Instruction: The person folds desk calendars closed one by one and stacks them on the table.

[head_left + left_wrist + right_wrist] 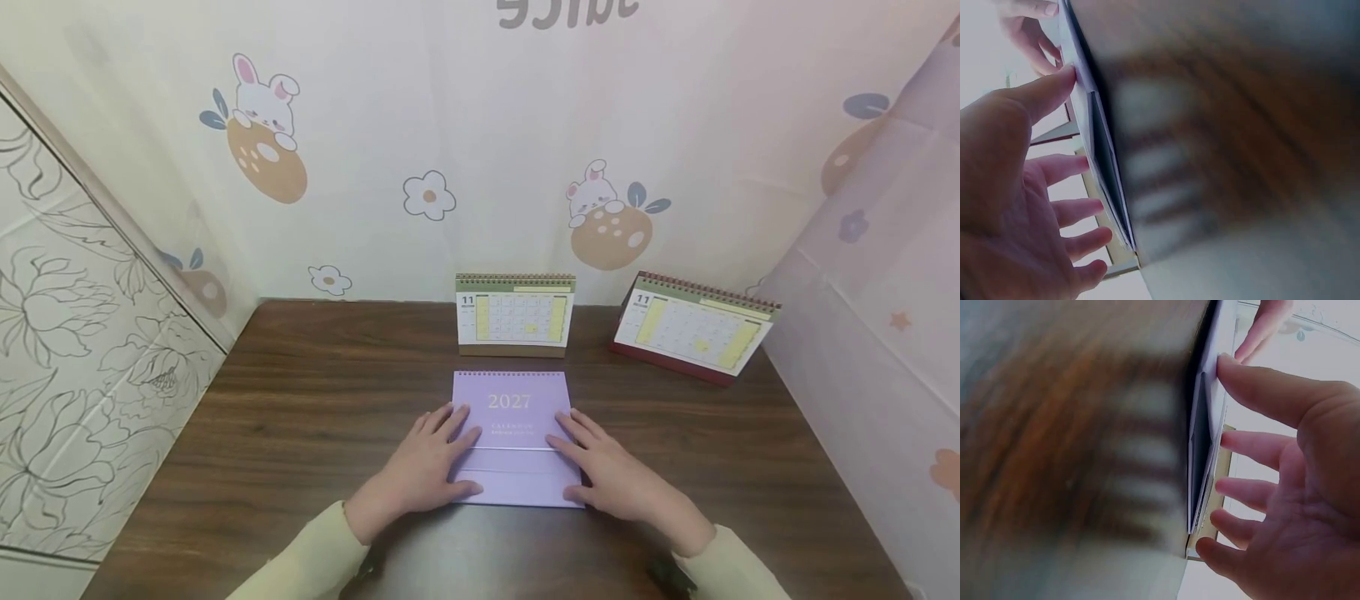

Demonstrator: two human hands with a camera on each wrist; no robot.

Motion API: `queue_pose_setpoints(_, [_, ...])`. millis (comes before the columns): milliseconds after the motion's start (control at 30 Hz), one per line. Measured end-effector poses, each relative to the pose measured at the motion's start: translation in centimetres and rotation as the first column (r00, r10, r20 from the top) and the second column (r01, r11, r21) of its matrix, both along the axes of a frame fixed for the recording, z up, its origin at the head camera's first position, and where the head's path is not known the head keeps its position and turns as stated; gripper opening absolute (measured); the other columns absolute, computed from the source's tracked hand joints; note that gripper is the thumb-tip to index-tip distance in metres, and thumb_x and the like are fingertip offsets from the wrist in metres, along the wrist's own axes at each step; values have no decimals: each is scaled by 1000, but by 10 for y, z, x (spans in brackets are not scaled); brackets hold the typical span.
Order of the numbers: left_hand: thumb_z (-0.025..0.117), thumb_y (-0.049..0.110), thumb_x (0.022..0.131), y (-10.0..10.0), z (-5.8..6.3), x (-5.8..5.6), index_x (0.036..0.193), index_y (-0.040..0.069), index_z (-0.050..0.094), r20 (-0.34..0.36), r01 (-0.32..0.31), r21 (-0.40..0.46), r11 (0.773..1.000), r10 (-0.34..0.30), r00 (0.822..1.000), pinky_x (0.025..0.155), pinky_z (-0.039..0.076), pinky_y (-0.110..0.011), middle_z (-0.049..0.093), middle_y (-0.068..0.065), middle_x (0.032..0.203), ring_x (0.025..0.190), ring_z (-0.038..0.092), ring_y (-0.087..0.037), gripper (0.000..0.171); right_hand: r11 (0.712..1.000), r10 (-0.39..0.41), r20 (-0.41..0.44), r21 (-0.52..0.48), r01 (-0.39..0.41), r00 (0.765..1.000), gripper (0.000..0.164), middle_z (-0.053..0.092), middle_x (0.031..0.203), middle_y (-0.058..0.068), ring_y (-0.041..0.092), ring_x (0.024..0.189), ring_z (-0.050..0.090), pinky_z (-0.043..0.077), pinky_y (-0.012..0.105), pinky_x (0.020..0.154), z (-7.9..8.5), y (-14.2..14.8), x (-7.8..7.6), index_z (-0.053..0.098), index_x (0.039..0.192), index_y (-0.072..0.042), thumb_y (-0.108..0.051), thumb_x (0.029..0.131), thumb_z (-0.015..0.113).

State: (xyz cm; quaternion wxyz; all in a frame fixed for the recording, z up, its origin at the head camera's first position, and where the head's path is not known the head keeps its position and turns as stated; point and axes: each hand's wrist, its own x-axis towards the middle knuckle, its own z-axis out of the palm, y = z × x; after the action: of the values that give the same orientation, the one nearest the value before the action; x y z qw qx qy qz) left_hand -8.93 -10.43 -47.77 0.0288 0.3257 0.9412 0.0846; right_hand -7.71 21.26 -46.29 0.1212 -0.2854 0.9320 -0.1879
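Note:
A purple desk calendar (pixel 516 462) marked 2027 lies nearly flat on the table, its spiral binding at the far edge. My left hand (pixel 420 468) rests at its left side with fingers spread and the thumb on the lower part. On the opposite side my right hand (pixel 611 468) lies the same way, thumb near the lower right corner. In the left wrist view, the left hand (pixel 1016 200) has its thumb on the calendar's edge, and a gap shows between the calendar's layers. The right wrist view has the right hand's thumb (pixel 1272 387) touching the calendar too.
Just behind the purple calendar stands a calendar with a tan base (pixel 513 317), open at 11. Farther right, a calendar with a dark red base (pixel 693 329) stands at an angle. The brown wooden table (pixel 322 392) meets a patterned cloth (pixel 360 125) at the back.

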Motion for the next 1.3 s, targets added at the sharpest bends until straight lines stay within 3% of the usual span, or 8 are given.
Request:
queue_pose_setpoints(233, [64,65,87,11,2,-2,150,20,47,-17,92,-55,994,-93,995,111,30,-58,29,-14,160,145,27,-39,80,996,81,-23,46,-80,996,68,36,157,16,40,144,30,31,57,110,3,-5,0,53,145,-10,-28,85,81])
queue_pose_setpoints(400, [64,60,89,14,3,0,149,21,49,6,125,-93,988,-125,992,110,33,-55,31,-11,160,145,29,-36,73,992,107,-16,71,-106,994,68,35,157,17,41,143,31,33,57,109,3,-7,-1,54,144,-10,-28,84,81])
queue_pose_setpoints(600, [63,56,91,17,3,3,150,22,47,68,120,-101,988,-114,991,106,38,-57,27,-11,162,146,25,-37,70,987,121,-10,105,-119,993,69,33,158,16,41,144,28,35,57,108,1,-7,-2,54,145,-13,-30,84,81])
queue_pose_setpoints(1067, [59,57,93,19,8,2,153,22,41,100,122,-149,981,-108,989,108,35,-56,24,-8,163,148,20,-37,72,989,129,16,67,-130,992,70,28,160,18,44,146,22,31,61,109,2,-8,-5,52,146,-13,-23,84,81])
queue_pose_setpoints(1167, [61,57,92,18,8,1,152,22,43,85,118,-137,983,-107,991,108,36,-55,27,-7,162,147,22,-37,72,993,105,12,50,-106,994,67,31,159,17,42,145,25,32,58,109,1,-7,-6,55,143,-13,-24,83,82])
queue_pose_setpoints(1300, [66,53,91,15,10,-2,145,20,54,28,118,-95,989,-116,993,107,39,-52,40,-7,156,142,36,-34,64,999,38,-29,30,-37,999,57,45,151,15,37,139,40,38,54,107,3,-7,-10,63,135,-10,-26,84,81])
